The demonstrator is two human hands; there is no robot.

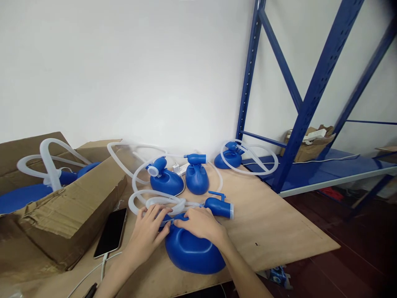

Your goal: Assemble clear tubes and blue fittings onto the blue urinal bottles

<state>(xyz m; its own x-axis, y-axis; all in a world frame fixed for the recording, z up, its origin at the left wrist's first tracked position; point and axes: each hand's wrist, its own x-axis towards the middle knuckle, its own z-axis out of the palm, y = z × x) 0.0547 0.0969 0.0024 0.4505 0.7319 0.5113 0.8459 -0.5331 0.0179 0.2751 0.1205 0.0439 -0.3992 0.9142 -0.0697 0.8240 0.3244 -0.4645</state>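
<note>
Both grips are closed, left hand (151, 228) and right hand (200, 224) pinching the clear tube (159, 202) where their fingertips meet atop the blue bottle (192, 253). The bottle lies near the front edge of the plywood counter (273, 231), against a white wall. A torn cardboard box (72, 207) on the left holds more bottles and tubing. A phone (111, 232) lies beside the left hand; three other blue bottles (167, 181) stand behind, with blue shelving (310, 103) at the right.

No legible text anywhere.
</note>
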